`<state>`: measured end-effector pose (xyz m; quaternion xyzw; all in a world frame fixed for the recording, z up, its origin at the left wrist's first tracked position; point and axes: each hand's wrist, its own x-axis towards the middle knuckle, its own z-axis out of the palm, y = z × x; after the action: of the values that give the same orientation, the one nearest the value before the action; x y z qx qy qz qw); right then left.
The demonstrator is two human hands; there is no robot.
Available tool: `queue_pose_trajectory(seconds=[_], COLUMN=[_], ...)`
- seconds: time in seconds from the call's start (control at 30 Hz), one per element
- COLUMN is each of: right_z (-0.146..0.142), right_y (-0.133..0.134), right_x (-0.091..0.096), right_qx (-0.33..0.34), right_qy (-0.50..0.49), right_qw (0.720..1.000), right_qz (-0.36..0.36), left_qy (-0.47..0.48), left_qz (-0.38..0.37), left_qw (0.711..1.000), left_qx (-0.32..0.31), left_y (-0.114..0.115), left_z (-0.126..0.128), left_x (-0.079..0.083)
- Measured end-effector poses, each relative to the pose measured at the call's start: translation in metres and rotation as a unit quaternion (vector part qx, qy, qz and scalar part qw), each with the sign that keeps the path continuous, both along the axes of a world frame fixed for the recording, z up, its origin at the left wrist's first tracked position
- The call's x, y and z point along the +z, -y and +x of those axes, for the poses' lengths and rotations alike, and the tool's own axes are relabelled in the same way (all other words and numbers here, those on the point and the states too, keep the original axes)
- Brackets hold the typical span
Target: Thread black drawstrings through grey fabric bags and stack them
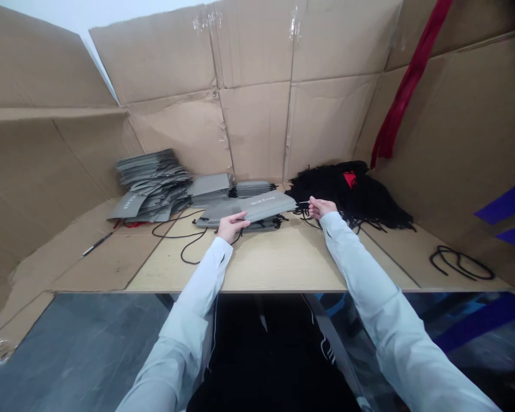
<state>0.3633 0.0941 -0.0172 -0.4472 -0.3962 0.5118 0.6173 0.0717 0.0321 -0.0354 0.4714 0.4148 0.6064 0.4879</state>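
Our left hand (232, 226) and right hand (321, 208), apart over the cardboard-lined desk (274, 257), grip one gray paper bag (257, 209) and one black cord (302, 202); three bag stacks (152, 183) sit beyond the left hand, before cardboard walls (257, 86).

This looks like a makeshift packing station, perhaps in a small workshop, though the cardboard hides most of the room. Flattened cardboard sheets (257, 86) line the walls and the low bench (257, 263), which is piled with stacks of flat grey paper bags (152, 186) and a heap of loose black cords (347, 197), like piecework supplies.
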Motion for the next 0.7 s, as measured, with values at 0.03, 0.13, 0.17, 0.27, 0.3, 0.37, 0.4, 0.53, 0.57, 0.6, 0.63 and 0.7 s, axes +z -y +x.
queue_pose_trajectory(seconds=[0.03, 0.13, 0.17, 0.27, 0.3, 0.37, 0.4, 0.53, 0.57, 0.6, 0.63, 0.7], right_z=[0.000, 0.001, 0.001, 0.003, 0.004, 0.008, 0.011, 0.024, 0.028, 0.032, 0.036, 0.046], right_y=[0.000, -0.003, -0.004, -0.008, -0.008, -0.008, -0.008, -0.009, -0.010, -0.011, -0.011, -0.013], right_x=[0.000, 0.000, 0.000, -0.002, -0.002, -0.003, -0.003, -0.002, -0.001, -0.001, -0.001, 0.000], right_qx=[-0.013, -0.046, -0.055, -0.095, -0.117, -0.171, -0.195, -0.242, -0.252, -0.261, -0.270, -0.286], right_qy=[-0.002, -0.001, 0.004, 0.037, 0.050, 0.071, 0.076, 0.055, 0.043, 0.031, 0.021, 0.007], right_qw=[1.000, 0.999, 0.998, 0.995, 0.992, 0.982, 0.977, 0.968, 0.966, 0.965, 0.962, 0.958], right_qz=[0.003, 0.009, 0.009, 0.019, 0.024, 0.035, 0.037, 0.030, 0.028, 0.025, 0.021, 0.013], left_qy=[-0.015, -0.062, -0.076, -0.088, -0.081, -0.060, -0.049, -0.013, -0.005, 0.003, 0.009, 0.018], left_qz=[0.006, 0.019, 0.019, 0.023, 0.025, 0.023, 0.018, -0.021, -0.034, -0.045, -0.053, -0.063], left_qw=[1.000, 0.998, 0.997, 0.996, 0.996, 0.998, 0.998, 0.999, 0.998, 0.998, 0.998, 0.998], left_qx=[-0.003, -0.016, -0.019, -0.010, 0.001, 0.027, 0.038, 0.047, 0.043, 0.040, 0.036, 0.024], left_y=[0.000, 0.001, 0.001, 0.001, 0.001, -0.001, -0.001, -0.002, -0.002, -0.002, -0.001, -0.001], left_z=[0.000, 0.002, 0.003, 0.003, 0.003, 0.000, -0.002, -0.005, -0.006, -0.006, -0.006, -0.008], left_x=[-0.001, -0.001, -0.001, -0.001, -0.001, -0.001, -0.001, -0.001, 0.000, 0.000, 0.001, 0.002])
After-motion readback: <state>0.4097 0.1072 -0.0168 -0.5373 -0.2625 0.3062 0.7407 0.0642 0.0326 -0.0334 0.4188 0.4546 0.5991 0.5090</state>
